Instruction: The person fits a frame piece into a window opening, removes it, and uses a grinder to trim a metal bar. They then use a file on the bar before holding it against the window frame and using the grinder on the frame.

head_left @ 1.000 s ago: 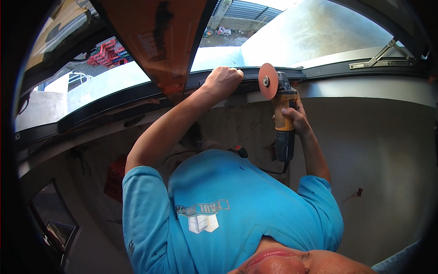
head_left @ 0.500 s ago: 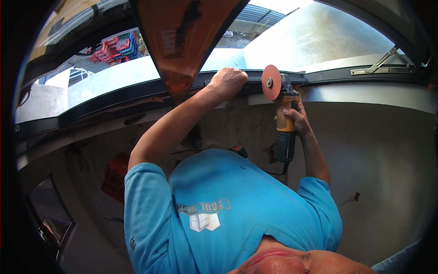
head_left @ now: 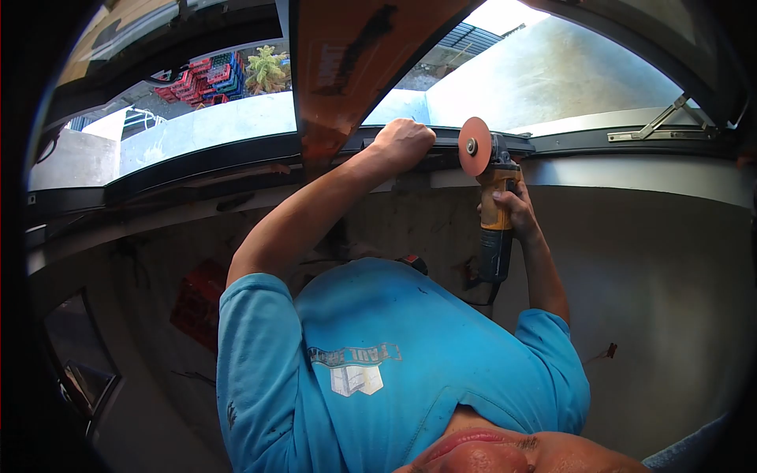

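My right hand is wrapped round the yellow and black body of an angle grinder. The grinder stands upright in my view, its reddish disc facing left beside the dark window frame. My left hand is closed in a fist at the frame, a short way left of the disc and apart from it. Its fingers curl away from me, so what they grip is hidden. Left of this fist, an orange-brown panel with a black smear narrows down to the frame.
A metal hinge arm joins the frame at right. Outside are stacked red and blue crates and a plant. A red crate lies low at left. Wires stick out of the right wall.
The orange-brown panel appears further right, and a plant has come into view outside. Both hands and the grinder sit slightly further right in view, with their grips unchanged.
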Motion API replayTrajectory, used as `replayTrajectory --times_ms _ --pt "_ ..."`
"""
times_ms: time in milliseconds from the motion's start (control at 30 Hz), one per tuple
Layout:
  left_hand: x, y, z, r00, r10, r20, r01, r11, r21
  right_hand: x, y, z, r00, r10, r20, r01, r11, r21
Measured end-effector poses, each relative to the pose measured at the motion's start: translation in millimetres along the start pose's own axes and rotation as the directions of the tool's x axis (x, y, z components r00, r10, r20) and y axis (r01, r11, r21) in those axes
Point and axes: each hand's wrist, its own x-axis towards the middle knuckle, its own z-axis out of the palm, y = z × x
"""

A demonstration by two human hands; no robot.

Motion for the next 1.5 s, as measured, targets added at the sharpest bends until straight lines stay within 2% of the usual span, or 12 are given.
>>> replayTrajectory --times_ms 133,333,667,767,867,933,967,1033,1133,1367,1500 --pt "1.4 -1.4 1.8 1.000 -0.004 -0.002 0.004 1.000 -0.015 1.6 4.2 -6.3 0.998 0.020 0.062 -0.019 1.000 -0.014" --pt "2.5 -0.8 -0.5 1.000 -0.003 0.018 0.004 0.999 -0.035 -5.5 -2.7 6.1 0.999 0.019 -0.032 -0.019 1.000 -0.016" --pt "1.5 0.8 -7.3 0.999 -0.026 0.037 0.028 0.998 -0.050 -3.8 1.6 3.5 0.999 0.009 -0.042 -0.010 1.000 -0.021" --pt "0.8 0.5 -8.1 0.999 -0.025 0.037 0.027 0.999 -0.047 -5.2 1.3 3.9 0.999 -0.034 -0.006 0.033 0.997 -0.070" --pt "-2.6 -0.3 -9.9 0.999 -0.026 0.035 0.027 0.999 -0.027 -15.1 -5.5 13.3 1.000 -0.008 -0.004 0.009 0.999 0.035" --pt "-3.9 0.3 -7.3 0.999 -0.016 0.047 0.017 1.000 -0.013 -26.8 -6.3 16.1 0.997 -0.059 -0.058 0.069 0.980 0.189" --pt "-7.7 -2.3 -4.5 1.000 -0.007 0.003 0.007 1.000 0.025 -29.3 -1.2 12.9 0.995 -0.065 -0.071 0.078 0.976 0.201" --pt "-4.2 1.0 0.9 0.999 0.033 -0.026 -0.031 0.997 0.075 -34.8 9.1 -10.0 0.974 -0.223 -0.045 0.227 0.954 0.195" --pt "-9.7 6.8 5.4 0.987 0.088 -0.136 -0.070 0.988 0.136 -49.6 15.5 -24.9 0.945 -0.307 -0.111 0.323 0.931 0.173" --pt "-5.3 8.1 7.3 0.976 0.188 -0.111 -0.162 0.965 0.206 -72.6 33.9 -38.4 0.912 -0.346 -0.220 0.398 0.877 0.269" --pt "-3.4 13.1 0.8 0.987 0.146 -0.069 -0.131 0.972 0.194 -73.2 41.6 -43.5 0.925 -0.327 -0.196 0.371 0.888 0.271"
